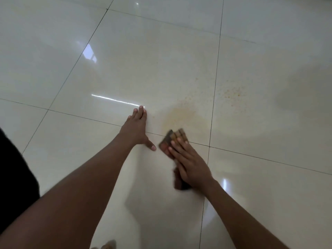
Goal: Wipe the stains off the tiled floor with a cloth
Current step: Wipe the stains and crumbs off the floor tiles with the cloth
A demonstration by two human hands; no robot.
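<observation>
Glossy floor (161, 69), blurred brownish cloth (170, 139)

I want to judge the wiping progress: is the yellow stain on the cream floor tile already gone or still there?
Still there. The yellow stain shows beyond the brown cloth under the right hand.

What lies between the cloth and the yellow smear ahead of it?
Only bare glossy tile shows between the cloth and the yellow smear in the head view.
</observation>
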